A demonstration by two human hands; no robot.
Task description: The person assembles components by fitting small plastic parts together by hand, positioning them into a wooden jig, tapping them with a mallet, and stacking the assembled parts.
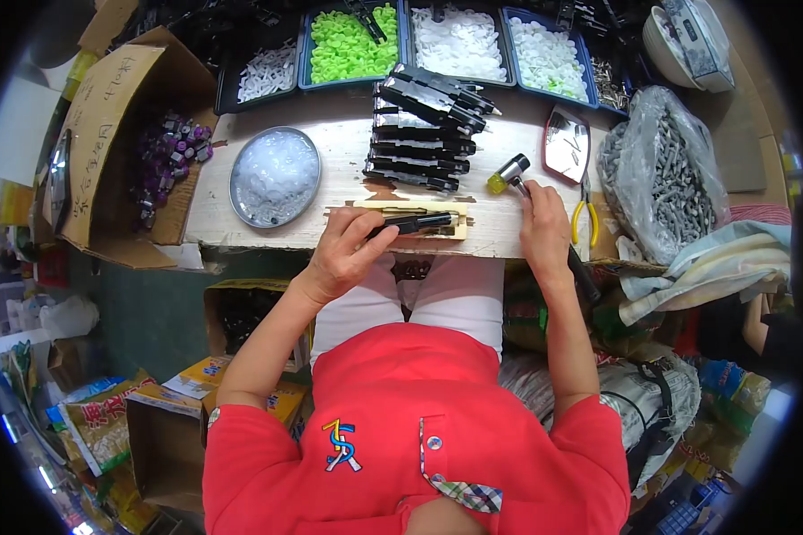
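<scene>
My left hand (352, 250) pinches a black part (410, 223) over a cream-coloured fixture (459, 223) at the table's front edge. To the right, the fingers of my right hand (544, 227) are wrapped round the handle of a small hammer (510, 173), whose head has a yellow end and a dark end. Its handle runs down below my palm. Beyond the fixture lies a stack of black assemblies (419, 134), with a few crossed at its top.
At the left stand a round dish of clear pieces (275, 176) and a cardboard box (107, 143) with purple parts. Bins of green (352, 45) and white pieces (459, 45) line the back. Yellow-handled pliers (585, 218) and a plastic bag of grey parts (665, 169) lie right.
</scene>
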